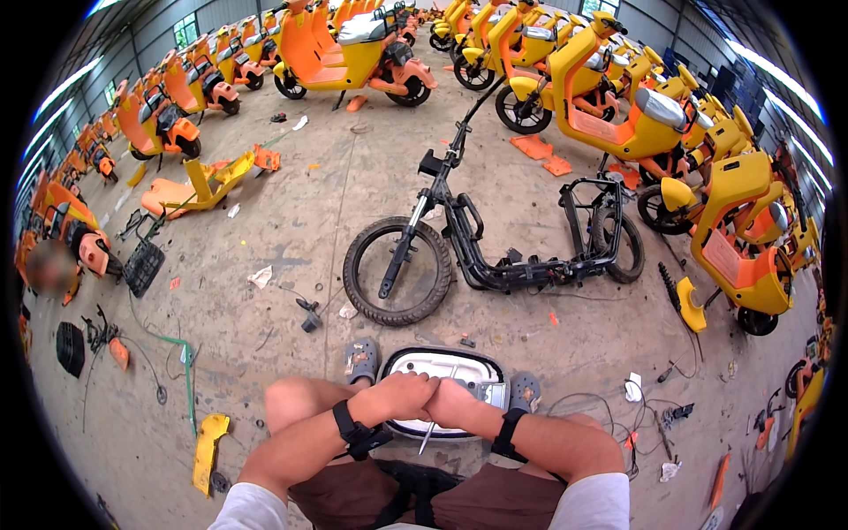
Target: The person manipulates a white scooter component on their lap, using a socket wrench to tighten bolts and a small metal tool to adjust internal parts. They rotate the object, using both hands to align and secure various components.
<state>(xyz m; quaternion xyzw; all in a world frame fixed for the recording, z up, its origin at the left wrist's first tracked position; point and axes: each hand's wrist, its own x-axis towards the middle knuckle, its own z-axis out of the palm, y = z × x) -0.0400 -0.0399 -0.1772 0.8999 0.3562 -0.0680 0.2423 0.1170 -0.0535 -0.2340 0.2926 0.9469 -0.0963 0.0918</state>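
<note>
Between my feet lies a white oval shell with a black rim (488, 365), its hollow side up. My left hand (402, 395) and my right hand (449, 403) meet over it, both closed and pressed together. From under the hands a thin pale metal rod (427, 438) sticks out toward me. What the fingers grip is hidden, and I cannot tell whether the rod is in them. A flat grey-silver part (493, 394) sits inside the shell's right side, beside my right hand.
Ahead stands a stripped black scooter frame (521, 272) with its front wheel (397, 272). A yellow panel (209, 452) lies at left, loose cables (609, 408) at right. Yellow-orange scooters (353, 57) fill the back and both sides. Broken panels (199, 188) lie on the floor.
</note>
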